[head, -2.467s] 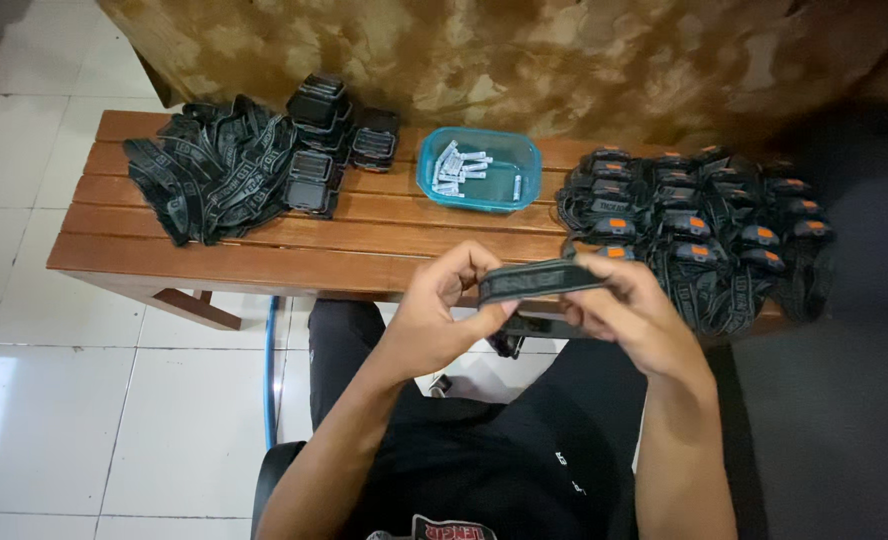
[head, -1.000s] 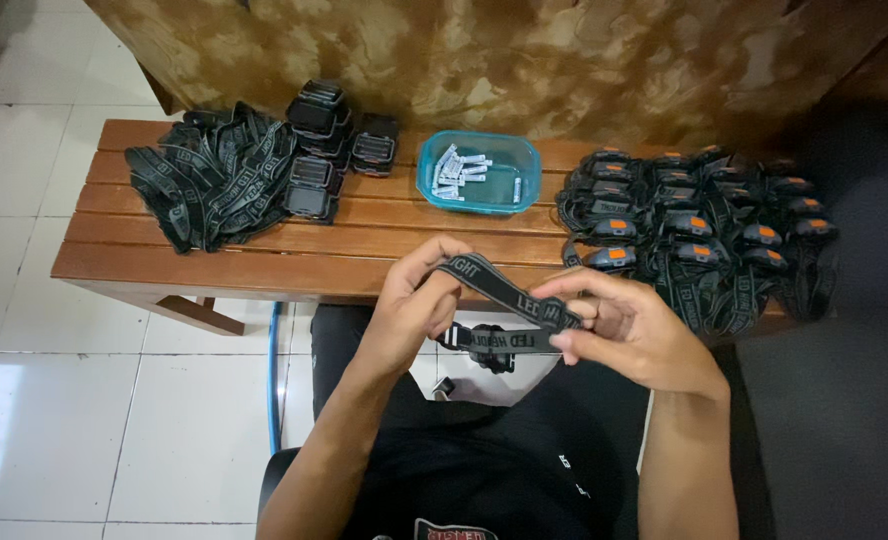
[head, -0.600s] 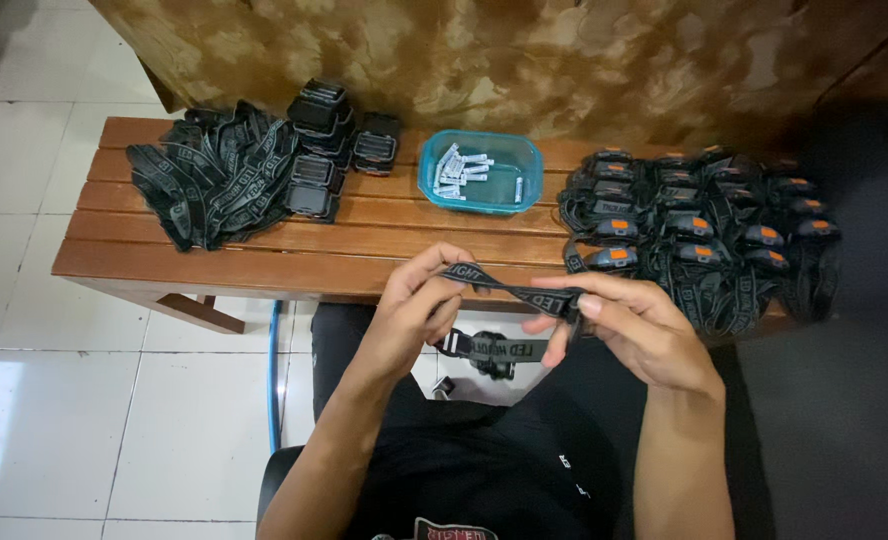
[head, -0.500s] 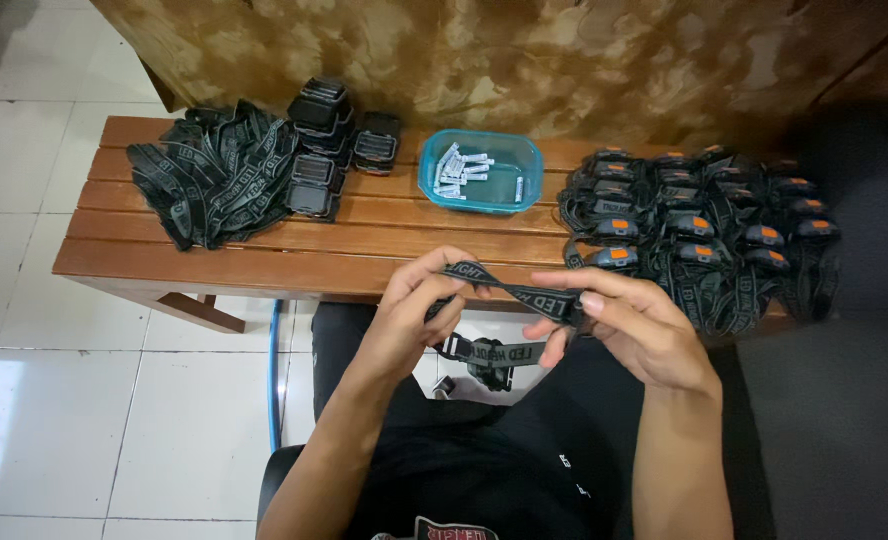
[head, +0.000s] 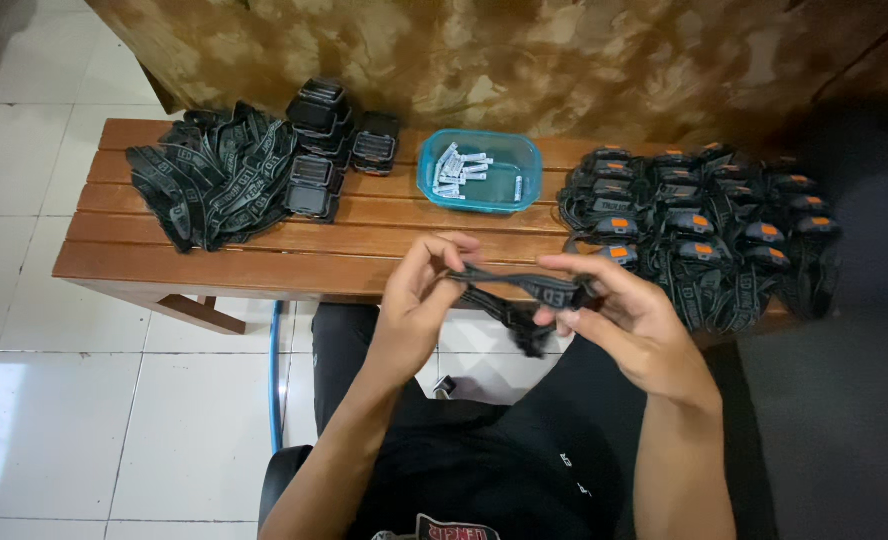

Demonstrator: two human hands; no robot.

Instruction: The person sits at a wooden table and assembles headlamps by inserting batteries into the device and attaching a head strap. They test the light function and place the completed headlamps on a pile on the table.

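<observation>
A person sits at a wooden bench (head: pixel 264 262), seen from above. Both hands hold a black elastic strap (head: pixel 524 285) stretched between them, in the air just in front of the bench edge. The left hand (head: pixel 419 300) pinches one end with its fingertips; the right hand (head: pixel 619 310) grips the other end, where a small dark part hangs below. On the bench lie a heap of loose straps (head: pixel 214 180), stacked black lamp bodies (head: pixel 329 135), a blue tray (head: pixel 482 172) of small white pieces, and a pile of finished headlamps (head: pixel 704 230). The pinch looks light, so the taut strap could slip free, or twist while being handled.
</observation>
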